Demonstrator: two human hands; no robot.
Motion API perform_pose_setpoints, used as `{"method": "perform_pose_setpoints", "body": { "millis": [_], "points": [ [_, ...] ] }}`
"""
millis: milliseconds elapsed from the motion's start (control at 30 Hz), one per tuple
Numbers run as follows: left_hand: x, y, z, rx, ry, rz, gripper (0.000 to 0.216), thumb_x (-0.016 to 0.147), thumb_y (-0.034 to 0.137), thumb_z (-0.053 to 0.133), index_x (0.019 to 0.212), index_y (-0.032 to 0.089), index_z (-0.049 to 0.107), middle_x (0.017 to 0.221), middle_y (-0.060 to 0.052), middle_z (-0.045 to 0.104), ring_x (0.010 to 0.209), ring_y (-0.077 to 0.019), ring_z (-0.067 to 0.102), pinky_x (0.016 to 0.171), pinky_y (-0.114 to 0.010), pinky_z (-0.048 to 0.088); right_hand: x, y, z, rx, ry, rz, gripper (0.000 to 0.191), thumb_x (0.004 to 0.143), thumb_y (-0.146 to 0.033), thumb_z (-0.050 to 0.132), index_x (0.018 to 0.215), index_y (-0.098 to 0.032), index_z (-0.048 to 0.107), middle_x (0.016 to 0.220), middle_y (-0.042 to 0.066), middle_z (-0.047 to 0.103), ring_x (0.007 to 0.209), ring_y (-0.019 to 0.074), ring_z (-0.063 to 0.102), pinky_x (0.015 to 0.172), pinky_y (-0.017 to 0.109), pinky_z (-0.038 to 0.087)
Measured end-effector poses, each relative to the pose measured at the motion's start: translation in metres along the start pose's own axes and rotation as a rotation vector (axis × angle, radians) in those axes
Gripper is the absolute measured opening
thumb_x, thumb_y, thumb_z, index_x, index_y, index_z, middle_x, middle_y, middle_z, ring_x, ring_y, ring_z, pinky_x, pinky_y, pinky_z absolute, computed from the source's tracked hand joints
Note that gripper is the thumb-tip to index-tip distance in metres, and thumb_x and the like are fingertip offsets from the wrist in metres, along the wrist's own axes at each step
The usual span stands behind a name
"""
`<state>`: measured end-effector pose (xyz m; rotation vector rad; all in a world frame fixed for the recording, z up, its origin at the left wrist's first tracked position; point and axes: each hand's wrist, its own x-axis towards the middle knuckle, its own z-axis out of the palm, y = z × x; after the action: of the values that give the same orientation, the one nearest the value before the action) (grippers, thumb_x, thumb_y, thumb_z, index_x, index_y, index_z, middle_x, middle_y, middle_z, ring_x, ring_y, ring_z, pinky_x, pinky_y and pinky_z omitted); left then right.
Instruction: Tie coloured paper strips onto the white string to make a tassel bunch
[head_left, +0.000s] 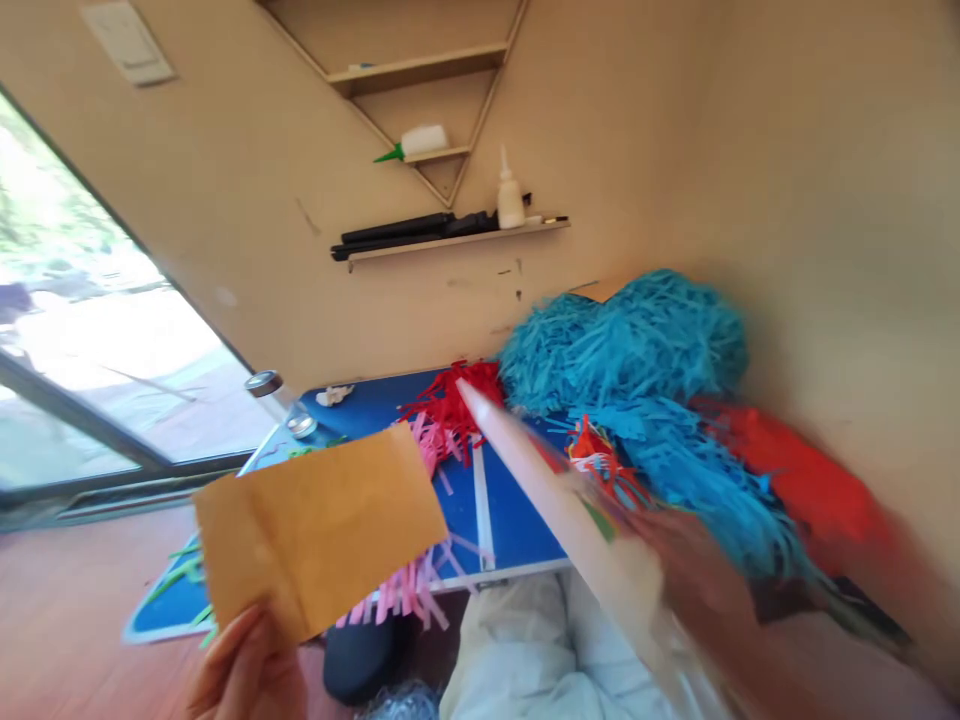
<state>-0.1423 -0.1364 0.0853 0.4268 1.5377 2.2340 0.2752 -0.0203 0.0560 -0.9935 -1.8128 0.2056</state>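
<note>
My left hand sits at the bottom left and pinches a folded piece of brown kraft paper, held up over the near edge of a blue table. My right hand is smeared by motion at the lower right; it is wrapped around a long white paper cone or tube that points up and left toward red fringe. A large pile of blue shredded paper fringe lies just beyond the right hand.
Pink fringe strips hang over the table's near edge. Red material lies at the right by the wall. Two tape rolls sit at the table's left end. Wall shelves hold a glue bottle. A glass door is on the left.
</note>
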Motion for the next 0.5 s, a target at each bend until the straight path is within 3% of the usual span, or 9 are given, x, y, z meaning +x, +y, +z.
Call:
{"method": "perform_pose_setpoints", "body": {
  "millis": [100, 200, 267, 400, 500],
  "points": [
    [-0.017, 0.0, 0.009, -0.117, 0.069, -0.004, 0.026, 0.059, 0.029, 0.088, 0.08, 0.025, 0.074, 0.085, 0.006, 0.075, 0.075, -0.0095, 0.068, 0.071, -0.014, 0.057, -0.004, 0.0, 0.048, -0.218, -0.021, -0.149, 0.034, 0.094, -0.024, 0.05, 0.123, -0.028, 0.067, 0.116, 0.008, 0.07, 0.108, 0.0293, 0.062, 0.094, 0.049, 0.048],
    [-0.028, -0.003, 0.022, -0.136, 0.013, -0.124, 0.032, 0.055, 0.028, 0.09, 0.083, 0.025, 0.074, 0.086, 0.006, 0.076, 0.077, -0.0093, 0.069, 0.073, -0.013, 0.056, -0.005, -0.008, 0.092, -0.337, -0.11, -0.251, 0.034, 0.094, -0.014, 0.047, 0.116, -0.026, 0.07, 0.111, 0.007, 0.072, 0.103, 0.0254, 0.064, 0.091, 0.044, 0.049],
    [-0.03, -0.002, 0.027, -0.125, -0.056, -0.208, 0.047, 0.051, 0.029, 0.091, 0.095, 0.028, 0.073, 0.089, 0.005, 0.076, 0.077, -0.0121, 0.07, 0.069, -0.015, 0.057, -0.006, -0.014, 0.106, -0.364, -0.175, -0.26, 0.036, 0.09, -0.01, 0.047, 0.111, -0.025, 0.071, 0.108, 0.006, 0.073, 0.102, 0.0256, 0.064, 0.092, 0.045, 0.048],
    [-0.032, 0.001, 0.036, -0.071, -0.212, -0.348, 0.083, 0.049, 0.029, 0.092, 0.125, 0.033, 0.06, 0.1, -0.002, 0.077, 0.089, -0.0249, 0.072, 0.069, -0.026, 0.06, -0.001, -0.009, 0.094, -0.318, -0.296, -0.222, 0.04, 0.083, -0.017, 0.05, 0.118, -0.025, 0.067, 0.118, 0.006, 0.069, 0.113, 0.0279, 0.059, 0.099, 0.049, 0.044],
    [-0.038, -0.001, 0.049, -0.044, -0.277, -0.387, 0.087, 0.05, 0.028, 0.09, 0.13, 0.029, 0.057, 0.103, -0.005, 0.076, 0.094, -0.0284, 0.072, 0.071, -0.028, 0.06, 0.017, 0.016, 0.072, -0.326, -0.213, -0.096, 0.035, 0.09, -0.031, 0.049, 0.121, -0.022, 0.063, 0.125, 0.009, 0.064, 0.116, 0.0275, 0.057, 0.1, 0.047, 0.045]
  ]
}}
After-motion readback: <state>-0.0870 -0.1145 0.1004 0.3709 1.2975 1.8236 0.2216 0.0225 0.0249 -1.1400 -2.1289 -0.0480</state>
